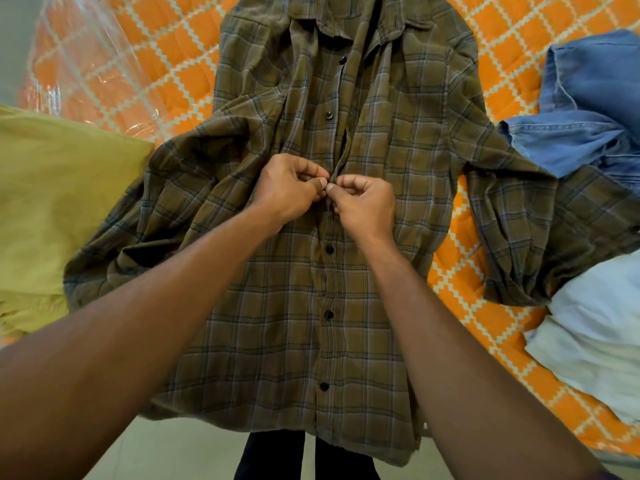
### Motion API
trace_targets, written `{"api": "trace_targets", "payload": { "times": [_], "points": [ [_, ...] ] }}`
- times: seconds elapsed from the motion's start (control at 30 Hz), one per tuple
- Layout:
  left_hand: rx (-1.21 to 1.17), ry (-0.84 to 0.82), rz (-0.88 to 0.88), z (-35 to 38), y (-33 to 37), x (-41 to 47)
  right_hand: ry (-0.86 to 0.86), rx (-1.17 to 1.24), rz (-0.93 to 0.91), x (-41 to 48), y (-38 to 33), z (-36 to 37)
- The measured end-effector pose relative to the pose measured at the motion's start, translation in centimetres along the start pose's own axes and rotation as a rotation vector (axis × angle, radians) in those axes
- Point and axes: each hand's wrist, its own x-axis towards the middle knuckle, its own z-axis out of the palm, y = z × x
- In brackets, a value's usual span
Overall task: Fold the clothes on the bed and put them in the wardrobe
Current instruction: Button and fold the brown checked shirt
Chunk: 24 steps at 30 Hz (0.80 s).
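While the plaid shirt (346,237) lies face-up on the orange bed (485,46), the left hand (287,192) and right hand (363,202) pinch its placket at a middle button; should the button slip its hole, that front would likely gape when folded.

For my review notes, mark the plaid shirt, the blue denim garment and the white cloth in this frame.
plaid shirt (277,341), head view, on its lower front panel beside the buttons.
blue denim garment (595,109), head view, on its crumpled middle.
white cloth (595,320), head view, on its upper fold.
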Motion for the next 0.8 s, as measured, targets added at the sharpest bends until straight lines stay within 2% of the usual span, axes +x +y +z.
{"api": "trace_targets", "payload": {
  "times": [0.23,0.37,0.5,0.6,0.8],
  "points": [
    [0.012,0.010,0.020,0.1,0.0,-0.1,-0.066,0.136,0.054,-0.1,-0.3,-0.7],
    [-0.011,-0.002,0.021,-0.1,-0.1,-0.1,-0.174,0.242,0.120,0.5,-0.5,-1.8],
    [0.033,-0.020,0.067,-0.3,-0.4,0.0,-0.267,0.219,0.117,0.9,-0.5,-2.1],
    [0.089,-0.024,0.126,-0.4,-0.9,-0.1,-0.236,0.156,0.105,0.9,-0.7,-1.7],
    [0.243,0.156,0.200,0.7,-1.0,-0.5,-0.230,0.099,0.098,0.9,-0.8,-1.3]
  ]
}}
